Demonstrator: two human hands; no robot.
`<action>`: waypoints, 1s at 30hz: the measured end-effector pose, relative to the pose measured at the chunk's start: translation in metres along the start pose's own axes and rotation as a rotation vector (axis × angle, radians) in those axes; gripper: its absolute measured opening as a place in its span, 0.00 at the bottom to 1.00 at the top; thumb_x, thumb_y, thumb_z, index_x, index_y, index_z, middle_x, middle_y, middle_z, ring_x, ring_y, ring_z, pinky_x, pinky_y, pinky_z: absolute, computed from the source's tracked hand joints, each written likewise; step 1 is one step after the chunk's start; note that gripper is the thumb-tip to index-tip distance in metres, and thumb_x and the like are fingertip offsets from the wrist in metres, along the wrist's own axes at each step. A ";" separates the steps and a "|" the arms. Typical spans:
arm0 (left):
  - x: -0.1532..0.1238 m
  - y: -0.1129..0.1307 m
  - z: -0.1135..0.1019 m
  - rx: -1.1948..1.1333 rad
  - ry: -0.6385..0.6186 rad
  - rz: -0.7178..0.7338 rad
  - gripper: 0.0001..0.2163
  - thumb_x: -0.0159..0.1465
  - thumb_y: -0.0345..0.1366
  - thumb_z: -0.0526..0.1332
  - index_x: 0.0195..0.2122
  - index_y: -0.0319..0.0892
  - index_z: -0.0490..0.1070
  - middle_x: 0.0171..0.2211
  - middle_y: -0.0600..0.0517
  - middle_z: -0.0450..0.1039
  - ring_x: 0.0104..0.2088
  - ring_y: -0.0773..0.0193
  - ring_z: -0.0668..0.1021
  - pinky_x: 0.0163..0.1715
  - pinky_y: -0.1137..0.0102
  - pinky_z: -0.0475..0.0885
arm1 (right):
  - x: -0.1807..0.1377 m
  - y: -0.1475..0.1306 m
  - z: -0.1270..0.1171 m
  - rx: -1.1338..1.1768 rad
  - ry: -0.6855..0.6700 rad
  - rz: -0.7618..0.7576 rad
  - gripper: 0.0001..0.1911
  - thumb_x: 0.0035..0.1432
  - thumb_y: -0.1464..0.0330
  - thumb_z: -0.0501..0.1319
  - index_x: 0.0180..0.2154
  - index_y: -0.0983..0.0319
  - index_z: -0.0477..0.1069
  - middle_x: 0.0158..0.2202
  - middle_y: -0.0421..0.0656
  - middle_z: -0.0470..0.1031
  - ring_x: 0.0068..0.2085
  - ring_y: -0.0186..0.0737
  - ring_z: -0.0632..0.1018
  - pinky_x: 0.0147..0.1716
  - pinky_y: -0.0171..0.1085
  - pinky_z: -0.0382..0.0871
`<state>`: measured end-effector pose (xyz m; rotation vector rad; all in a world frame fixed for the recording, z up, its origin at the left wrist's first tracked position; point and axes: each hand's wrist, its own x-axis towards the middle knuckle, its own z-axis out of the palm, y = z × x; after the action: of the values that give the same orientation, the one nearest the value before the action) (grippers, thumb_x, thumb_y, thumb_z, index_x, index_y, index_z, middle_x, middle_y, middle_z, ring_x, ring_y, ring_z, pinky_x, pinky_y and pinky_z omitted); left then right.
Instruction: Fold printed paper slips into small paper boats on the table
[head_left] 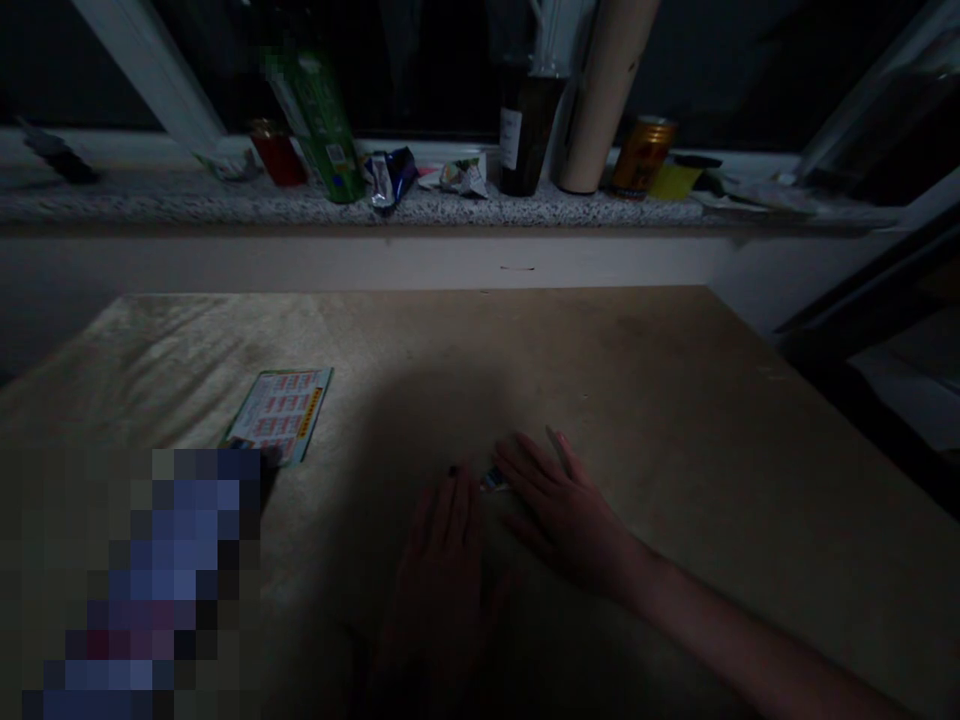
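Note:
Both my hands lie flat on a tan board table (675,400) in dim light. My left hand (442,560) rests palm down with its fingers stretched forward. My right hand (562,510) lies beside it, fingers spread and pointing left. Between the fingertips of the two hands sits a small light-coloured object (493,481), too small and dark to name. It touches the right fingers. A printed card with red and green markings (279,412) lies flat to the left, apart from both hands.
A stone ledge (187,205) runs along the back with a green carton (319,120), a red cup (279,155), crumpled wrappers (390,175), a dark bottle (525,130), a cardboard tube (604,90) and a gold can (641,155). A blurred patch covers the lower left.

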<state>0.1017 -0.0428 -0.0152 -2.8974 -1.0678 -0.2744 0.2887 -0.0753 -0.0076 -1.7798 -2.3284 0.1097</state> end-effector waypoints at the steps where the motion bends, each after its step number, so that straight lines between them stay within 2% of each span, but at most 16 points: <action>1: -0.001 -0.001 0.000 0.018 0.003 0.007 0.33 0.60 0.48 0.54 0.60 0.28 0.54 0.62 0.35 0.52 0.61 0.45 0.58 0.58 0.53 0.54 | 0.000 0.000 0.000 -0.002 0.001 0.000 0.28 0.65 0.59 0.46 0.63 0.62 0.48 0.64 0.41 0.54 0.65 0.46 0.49 0.62 0.58 0.37; 6: -0.002 -0.004 -0.002 0.037 -0.042 0.027 0.30 0.62 0.47 0.53 0.59 0.30 0.58 0.61 0.39 0.57 0.60 0.46 0.60 0.57 0.54 0.56 | 0.001 -0.001 -0.001 -0.003 -0.001 -0.003 0.28 0.65 0.59 0.46 0.63 0.62 0.47 0.63 0.43 0.54 0.64 0.47 0.51 0.62 0.57 0.38; 11: -0.001 -0.008 0.001 0.048 -0.040 0.051 0.28 0.63 0.44 0.52 0.60 0.32 0.57 0.61 0.41 0.57 0.59 0.47 0.60 0.57 0.53 0.57 | 0.002 -0.003 -0.002 -0.046 0.002 -0.011 0.28 0.65 0.58 0.47 0.62 0.62 0.51 0.64 0.47 0.52 0.64 0.48 0.52 0.62 0.57 0.40; 16: -0.001 -0.007 0.004 0.071 -0.001 0.051 0.27 0.62 0.44 0.51 0.59 0.31 0.59 0.59 0.40 0.60 0.58 0.46 0.63 0.56 0.52 0.57 | -0.008 -0.012 -0.003 -0.113 0.039 -0.064 0.28 0.65 0.59 0.47 0.63 0.61 0.47 0.65 0.47 0.48 0.65 0.47 0.49 0.62 0.56 0.34; 21: -0.003 -0.006 0.005 0.093 -0.015 0.062 0.27 0.61 0.40 0.52 0.59 0.31 0.59 0.61 0.40 0.57 0.59 0.47 0.61 0.58 0.52 0.54 | -0.021 -0.019 -0.001 -0.031 -0.018 -0.039 0.32 0.64 0.57 0.48 0.64 0.64 0.42 0.64 0.46 0.49 0.64 0.43 0.52 0.63 0.53 0.33; 30: 0.003 -0.004 0.004 0.077 -0.024 0.080 0.28 0.61 0.40 0.52 0.61 0.32 0.55 0.63 0.40 0.52 0.62 0.49 0.55 0.60 0.52 0.47 | -0.019 -0.012 -0.004 0.034 -0.041 -0.028 0.31 0.64 0.57 0.48 0.64 0.60 0.43 0.64 0.42 0.50 0.64 0.45 0.52 0.62 0.57 0.31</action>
<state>0.1026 -0.0373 -0.0189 -2.8735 -0.9412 -0.1910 0.2824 -0.0967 -0.0034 -1.7443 -2.3643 0.1810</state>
